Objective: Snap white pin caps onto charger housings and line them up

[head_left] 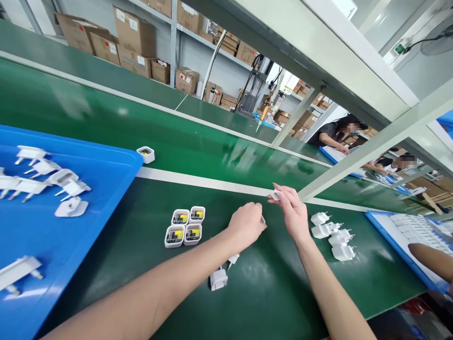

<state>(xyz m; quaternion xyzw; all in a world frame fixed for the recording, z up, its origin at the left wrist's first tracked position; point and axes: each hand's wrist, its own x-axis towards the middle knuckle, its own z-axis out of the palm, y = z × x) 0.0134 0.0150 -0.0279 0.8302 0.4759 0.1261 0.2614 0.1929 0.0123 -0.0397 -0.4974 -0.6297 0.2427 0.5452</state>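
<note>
White plug piece point(275, 194) pinched in right hand point(293, 212), orientation unclear; left hand point(247, 225) clenched.

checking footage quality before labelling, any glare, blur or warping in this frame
Head view: overhead lights leave pale glare patches on the green belt; wide-angle warping bends the frame beams; left hand, right hand and open white shells are sharp; faces are blurred.

bright, even light; edges warped

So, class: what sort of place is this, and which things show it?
Probably a factory assembly line: white plug parts laid out on a long green bench, a blue tray of more parts, stacked cardboard cartons on shelving.
</note>
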